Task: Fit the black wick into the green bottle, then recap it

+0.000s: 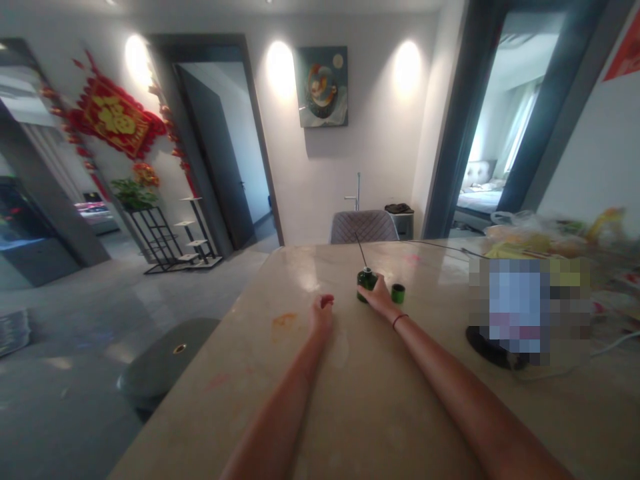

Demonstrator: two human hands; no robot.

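Observation:
My right hand is wrapped around a small dark green glass bottle that stands upright on the table. A thin dark stick leans out of its pale neck, up and to the left. Just right of that hand, a short green cylinder, which looks like a cap, sits on the tabletop. To the left of the bottle, my left hand is closed with its fingers curled. A small dark red patch shows at its fingertips; what it is, I cannot make out.
The beige stone table has orange and pink stains. On its right side are a blurred-out object on a black round base, a cable and plastic bags. A grey quilted chair stands at the far edge, a dark green stool at the left.

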